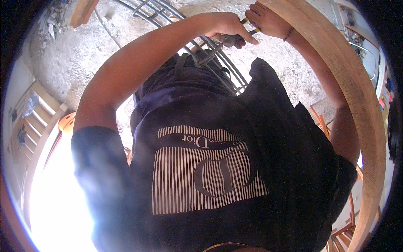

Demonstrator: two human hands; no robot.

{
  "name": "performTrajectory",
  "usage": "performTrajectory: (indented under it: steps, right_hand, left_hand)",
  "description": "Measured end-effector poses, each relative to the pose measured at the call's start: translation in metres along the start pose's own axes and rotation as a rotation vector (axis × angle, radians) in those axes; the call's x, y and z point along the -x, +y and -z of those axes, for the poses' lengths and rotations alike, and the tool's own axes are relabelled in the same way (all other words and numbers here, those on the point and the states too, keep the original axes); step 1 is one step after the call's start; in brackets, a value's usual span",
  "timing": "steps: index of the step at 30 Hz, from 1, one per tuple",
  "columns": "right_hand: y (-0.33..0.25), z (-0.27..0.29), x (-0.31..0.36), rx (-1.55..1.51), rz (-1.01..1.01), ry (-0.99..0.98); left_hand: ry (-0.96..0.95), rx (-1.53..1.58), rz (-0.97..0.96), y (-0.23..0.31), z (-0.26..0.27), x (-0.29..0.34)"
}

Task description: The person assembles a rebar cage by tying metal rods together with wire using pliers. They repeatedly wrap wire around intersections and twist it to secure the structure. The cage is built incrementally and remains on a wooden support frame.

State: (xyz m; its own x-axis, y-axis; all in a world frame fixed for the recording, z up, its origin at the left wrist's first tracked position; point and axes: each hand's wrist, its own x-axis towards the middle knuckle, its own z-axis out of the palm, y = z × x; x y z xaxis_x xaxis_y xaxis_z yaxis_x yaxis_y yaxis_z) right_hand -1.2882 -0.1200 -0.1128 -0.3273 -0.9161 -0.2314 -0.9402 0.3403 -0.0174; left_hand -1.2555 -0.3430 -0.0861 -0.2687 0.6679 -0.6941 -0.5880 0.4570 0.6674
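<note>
My right hand [268, 21] is closed around the handles of a hand tool that looks like pincers [255, 31], dark with yellow bands. The tool's head is hidden behind my left hand [228, 26]. That hand is curled over the cage's edge, thumb side toward the tool, one finger stretched out below the handles. What its fingers hold is hidden. Beneath my hands runs a cage of steel reinforcing bars [204, 60], long dark rods with cross ties, slanting from the upper left down toward my lap.
A long wooden beam [364, 126] passes close along my right side. Another timber end [82, 12] shows at the upper left above rough concrete floor [63, 54]. Pale slatted wood [37, 122] and an orange object [67, 122] are at the left; wooden slats [345, 239] lie lower right.
</note>
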Motion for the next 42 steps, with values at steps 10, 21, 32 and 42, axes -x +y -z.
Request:
performTrajectory:
  steps: [10, 21, 32, 42]
  right_hand:
    - [-0.025, 0.019, 0.017, -0.289, -0.211, 0.184]
    - [0.035, 0.021, -0.022, -1.496, -0.066, -1.191]
    - [-0.002, 0.05, -0.017, -0.822, -0.27, -0.699]
    - [-0.011, 0.017, 0.005, -0.462, -0.199, -0.068]
  left_hand:
    - [-0.093, -0.059, 0.075, 0.004, -0.012, -0.021]
    - [-0.129, -0.532, -0.052, 0.018, -0.007, -0.03]
    - [-0.184, -0.903, -0.216, 0.019, 0.003, -0.026]
    - [0.418, -0.975, -0.06, -0.013, 0.001, 0.12]
